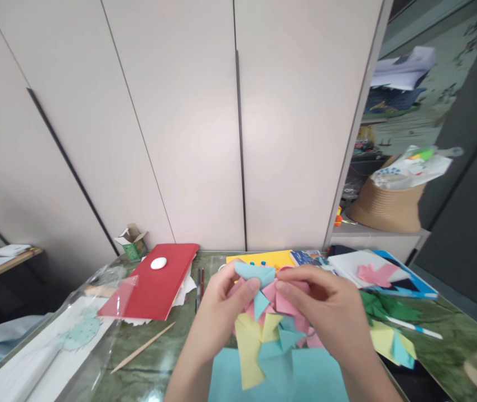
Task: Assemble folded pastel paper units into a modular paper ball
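Both my hands hold up a folded paper piece [268, 329] made of pink, yellow and light blue sheets, just above the table's near edge. My left hand [221, 312] pinches its left side, thumb on a light blue flap at the top. My right hand [330, 310] grips the pink folds on the right with closed fingers. Yellow and blue flaps hang down below my hands. A light blue sheet [305, 379] lies flat under them.
On the green table [167, 357] lie a red folder [154, 285] with a white pebble, a wooden stick [141, 349], pens [200, 287], a yellow sheet [263, 258], green paper scraps [382, 307], a clear plastic sleeve [75, 335] and a small open box [131, 241]. A basket [386, 206] stands on the right shelf.
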A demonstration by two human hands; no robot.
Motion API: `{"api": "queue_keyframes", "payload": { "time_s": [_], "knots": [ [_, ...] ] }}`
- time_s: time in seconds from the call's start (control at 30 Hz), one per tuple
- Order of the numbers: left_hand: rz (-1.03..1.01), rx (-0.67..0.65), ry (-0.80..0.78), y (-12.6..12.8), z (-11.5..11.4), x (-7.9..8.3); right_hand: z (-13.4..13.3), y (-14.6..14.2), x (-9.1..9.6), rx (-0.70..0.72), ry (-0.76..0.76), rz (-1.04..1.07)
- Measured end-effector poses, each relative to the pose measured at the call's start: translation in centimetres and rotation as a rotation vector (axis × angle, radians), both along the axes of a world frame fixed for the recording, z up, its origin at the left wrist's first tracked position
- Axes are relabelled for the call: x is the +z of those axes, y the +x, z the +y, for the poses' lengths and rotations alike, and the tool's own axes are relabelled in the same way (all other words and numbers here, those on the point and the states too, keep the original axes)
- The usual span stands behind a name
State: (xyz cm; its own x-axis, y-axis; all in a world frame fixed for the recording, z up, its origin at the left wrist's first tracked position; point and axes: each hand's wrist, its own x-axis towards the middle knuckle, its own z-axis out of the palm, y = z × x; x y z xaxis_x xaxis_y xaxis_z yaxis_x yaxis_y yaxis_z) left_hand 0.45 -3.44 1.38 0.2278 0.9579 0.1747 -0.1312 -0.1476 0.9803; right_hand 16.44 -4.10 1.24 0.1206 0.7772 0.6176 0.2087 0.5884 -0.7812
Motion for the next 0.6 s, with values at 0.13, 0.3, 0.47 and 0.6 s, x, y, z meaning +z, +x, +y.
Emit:
{"api": "queue_keyframes", "payload": {
  "time_s": [0.13,0.3,0.47,0.6],
  "knots": [
    [-0.044,-0.025,0.004,0.1,0.0,0.2,0.1,0.1,0.1,0.009,-0.053,0.006],
    [-0.126,0.017,-0.035,0.5,-0.2,0.7,0.6,0.7,0.2,0.12,-0.114,0.028],
    [-0.146,-0.028,-0.067,0.4,-0.3,0.8,1.0,1.2,0.1,0.227,-0.148,0.072],
    [-0.14,-0.044,-0.057,0.1,-0.2,0.8,1.1,1.1,0.0,0.242,-0.176,0.104]
  ]
}}
